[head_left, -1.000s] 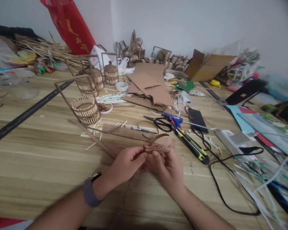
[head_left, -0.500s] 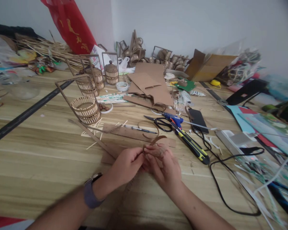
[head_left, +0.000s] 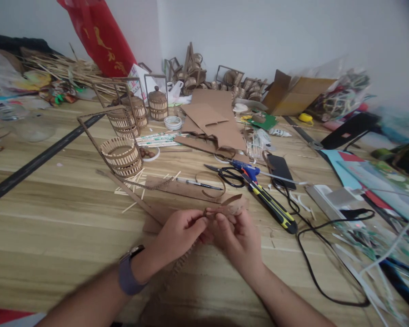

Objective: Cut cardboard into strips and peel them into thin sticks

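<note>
Both hands meet low in the middle of the view, over the wooden table. Between them is a narrow brown cardboard strip (head_left: 232,200), its curved free end rising past the right fingers. My left hand (head_left: 186,227), with a watch on the wrist, pinches the strip's near end; its fingertips partly hide what they grip. My right hand (head_left: 240,229) holds the strip between thumb and fingers. Under and behind the hands lie flat cardboard pieces (head_left: 153,225). A pen (head_left: 199,183) rests just beyond. Left of it stands a small slatted basket with a tall handle (head_left: 121,156).
Right of the hands lie a yellow-black utility knife (head_left: 272,204), black scissors (head_left: 230,175), a blue glue gun (head_left: 245,169) and a phone (head_left: 282,171). A power strip (head_left: 337,209) with looping cables is farther right. Cardboard sheets (head_left: 211,109) and more small baskets (head_left: 157,103) stand behind.
My right hand has turned and its fingers have shifted along the strip, showing more of the palm side. The strip's free end has straightened somewhat. My left hand has barely moved.
</note>
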Action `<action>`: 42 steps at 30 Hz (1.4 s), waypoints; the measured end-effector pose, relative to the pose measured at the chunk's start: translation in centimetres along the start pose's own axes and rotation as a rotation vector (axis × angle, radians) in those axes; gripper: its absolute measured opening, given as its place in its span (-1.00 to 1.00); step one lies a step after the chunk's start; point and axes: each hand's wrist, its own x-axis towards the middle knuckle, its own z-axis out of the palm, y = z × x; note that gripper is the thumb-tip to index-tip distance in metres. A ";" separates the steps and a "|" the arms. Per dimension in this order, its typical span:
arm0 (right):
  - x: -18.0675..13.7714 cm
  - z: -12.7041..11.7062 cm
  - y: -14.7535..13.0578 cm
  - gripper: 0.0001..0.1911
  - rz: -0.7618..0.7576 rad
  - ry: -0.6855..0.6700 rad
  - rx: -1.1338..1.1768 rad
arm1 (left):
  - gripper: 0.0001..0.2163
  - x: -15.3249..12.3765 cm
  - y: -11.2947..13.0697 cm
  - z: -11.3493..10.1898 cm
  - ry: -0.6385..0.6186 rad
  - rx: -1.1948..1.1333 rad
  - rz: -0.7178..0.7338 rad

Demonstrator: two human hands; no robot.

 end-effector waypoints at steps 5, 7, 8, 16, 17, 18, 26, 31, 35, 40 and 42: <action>0.3 -0.4 -0.1 -0.89 -0.138 -0.032 -0.132 | -0.71 0.0 -0.1 0.0 -0.033 -0.025 0.014; 0.5 -0.5 0.0 -0.90 -0.210 -0.069 -0.217 | -0.72 0.0 -0.1 0.0 -0.018 -0.008 0.015; 0.6 -0.5 0.0 -0.91 -0.247 -0.087 -0.249 | -0.72 0.0 -0.1 0.0 -0.004 0.006 0.017; 0.4 0.0 -0.5 -0.87 -0.308 -0.049 -0.287 | -0.70 0.0 -0.3 0.5 0.078 0.010 -0.018; 0.4 0.0 -0.6 -0.87 -0.282 -0.045 -0.281 | -0.70 0.0 -0.4 0.5 0.085 0.012 -0.020; 0.3 0.0 -0.6 -0.87 -0.255 -0.044 -0.273 | -0.70 0.0 -0.4 0.6 0.089 0.017 -0.019; -0.1 0.3 0.0 -0.85 0.047 -0.010 0.042 | -0.72 0.1 -0.2 0.2 0.094 0.042 -0.004; 0.0 0.3 0.1 -0.82 0.075 0.002 0.060 | -0.75 0.2 -0.1 0.0 0.083 0.014 0.004; -0.1 0.4 -0.3 -0.82 0.068 -0.012 0.041 | -0.76 0.1 -0.2 0.0 0.089 0.054 0.003; -0.1 0.4 -0.2 -0.75 0.178 -0.021 0.143 | -0.75 -0.3 0.0 0.0 0.082 0.148 0.073; -0.1 0.4 -0.2 -0.73 0.247 -0.013 0.227 | -0.76 -0.4 0.1 -0.1 0.086 0.192 0.100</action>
